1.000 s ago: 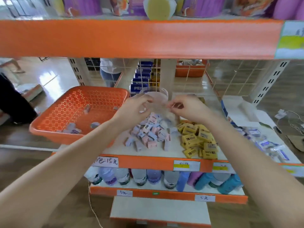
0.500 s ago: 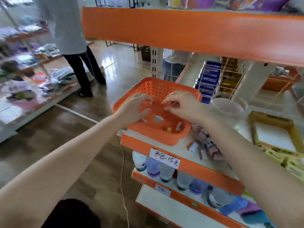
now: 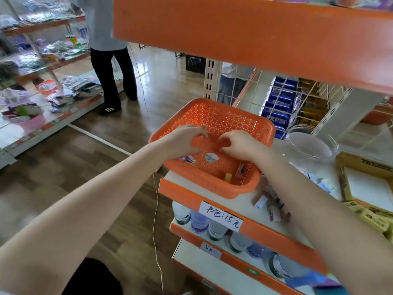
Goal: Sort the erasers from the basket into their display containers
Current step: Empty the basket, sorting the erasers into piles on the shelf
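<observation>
The orange perforated basket (image 3: 234,116) sits at the left end of the shelf. Both my hands are down inside it. My left hand (image 3: 182,141) hovers over the basket floor with bent fingers, and the gap between thumb and fingers shows only orange. My right hand (image 3: 240,145) is close beside it, thumb and fingers bent the same way, nothing seen between them. A white-purple eraser (image 3: 188,159) lies under my left hand. A yellow eraser (image 3: 228,177) and a pink eraser (image 3: 241,170) lie at the near wall. A clear round container (image 3: 308,143) stands right of the basket.
A yellow cardboard box (image 3: 368,188) and loose yellow erasers (image 3: 372,218) lie at the right. Pink and purple erasers (image 3: 272,201) are piled on the shelf by my right forearm. An orange shelf (image 3: 234,28) hangs overhead. A person (image 3: 110,60) stands in the aisle.
My view swung left from the eraser piles to the basket. Both hands left the clear container and moved into the basket, then sank lower toward its floor.
</observation>
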